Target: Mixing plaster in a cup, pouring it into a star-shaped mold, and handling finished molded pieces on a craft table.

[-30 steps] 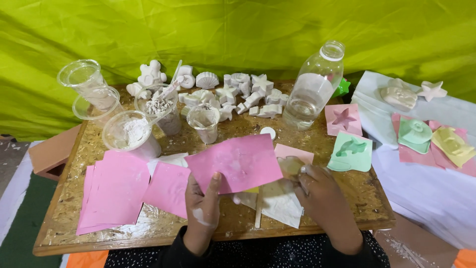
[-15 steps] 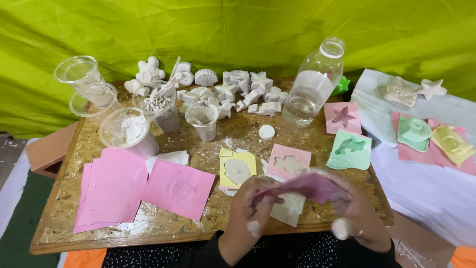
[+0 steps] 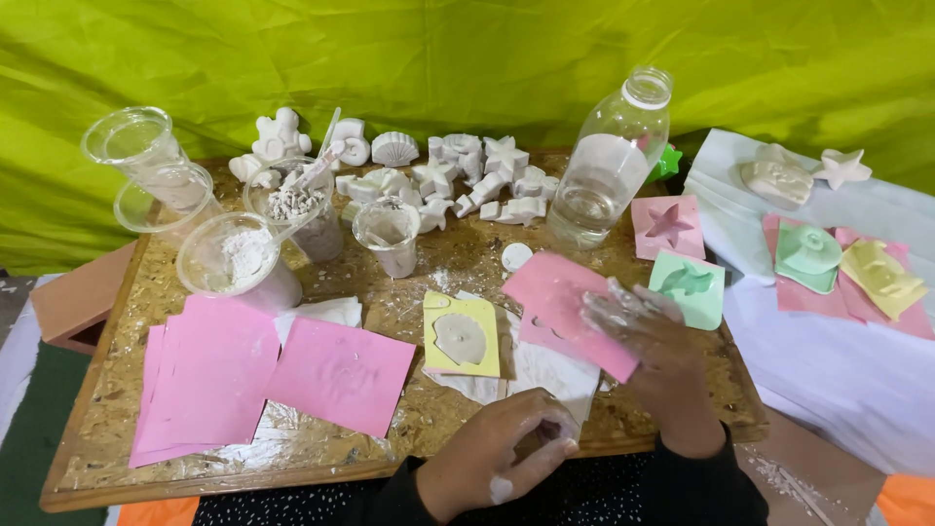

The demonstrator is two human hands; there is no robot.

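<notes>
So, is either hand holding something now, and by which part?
The right hand holds a pink square plastic mould sheet, gripping its right-hand edge. The left hand rests near the wooden table edge; no held thing is visible.

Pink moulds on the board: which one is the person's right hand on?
The tilted pink mould right of the yellow mould, under the plaster-dusted right hand. The other pink ones lie flat and untouched.

pink mould [image 3: 565, 307]: right part hidden under right hand [image 3: 648, 331], relief can't be read
right hand: blurred, grip unclear
left hand [image 3: 497, 463]: fingertips tucked, contents not visible
white paper [image 3: 550, 375]: mostly covered by moulds + hands
orange cloth [image 3: 906, 497]: cut by frame edge
</notes>
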